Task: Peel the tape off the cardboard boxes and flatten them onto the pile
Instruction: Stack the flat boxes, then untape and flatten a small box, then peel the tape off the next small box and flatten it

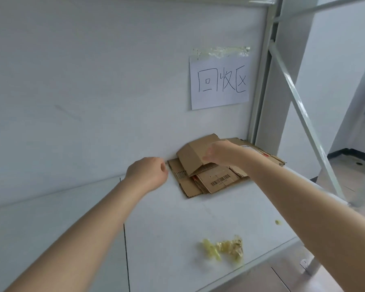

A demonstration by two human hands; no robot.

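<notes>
Your left hand [148,173] has its fingers curled in with nothing seen in them, knuckles just beside the left edge of the pile [190,186]; your right hand [218,154] is over the top box [190,158], its fingers blurred and bent down, so whether they grip it cannot be told. The pile lies on the table [167,239] against the wall [93,91]; crumpled tape [223,248] sits near the front edge, well apart from both hands.

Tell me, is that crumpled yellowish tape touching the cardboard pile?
Apart. The head view shows bare white table between the crumpled tape, near the front edge, and the cardboard pile farther back.
</notes>
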